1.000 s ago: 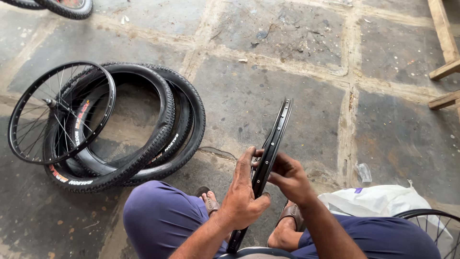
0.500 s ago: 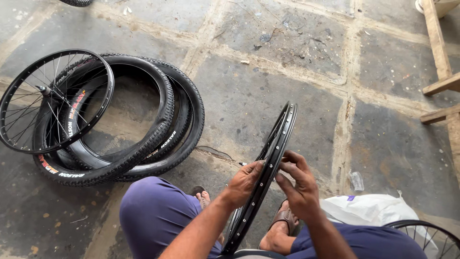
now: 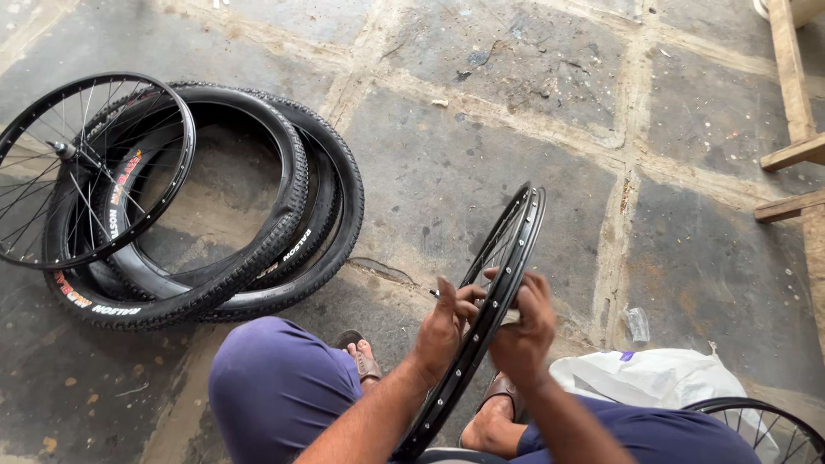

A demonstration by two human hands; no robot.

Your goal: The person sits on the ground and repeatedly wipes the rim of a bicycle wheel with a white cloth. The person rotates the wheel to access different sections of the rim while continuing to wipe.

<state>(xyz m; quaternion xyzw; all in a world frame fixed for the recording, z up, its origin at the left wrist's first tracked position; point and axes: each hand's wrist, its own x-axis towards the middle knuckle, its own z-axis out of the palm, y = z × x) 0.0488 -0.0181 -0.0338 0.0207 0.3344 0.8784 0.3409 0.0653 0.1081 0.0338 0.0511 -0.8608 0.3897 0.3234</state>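
Note:
A black bicycle wheel rim [image 3: 516,249] with thin spokes stands upright on edge between my knees, seen edge-on. My left hand [image 3: 446,326] grips its left side and holds a small thin part against it. My right hand [image 3: 526,320] closes on the rim from the right, with something pale pressed under the fingers. Both hands sit about halfway up the rim. The rim's lower part runs down between my legs and is hidden by them.
A stack of black tyres [image 3: 258,223] lies on the stone floor at the left, with a spoked black wheel [image 3: 90,167] leaning on it. A white plastic bag [image 3: 653,382] and another wheel [image 3: 765,425] lie at the lower right. Wooden planks [image 3: 795,103] stand at the far right.
The view has tilted down and the rim now stands nearer the middle. My hands have shifted slightly up along the rim, still working at the same spot.

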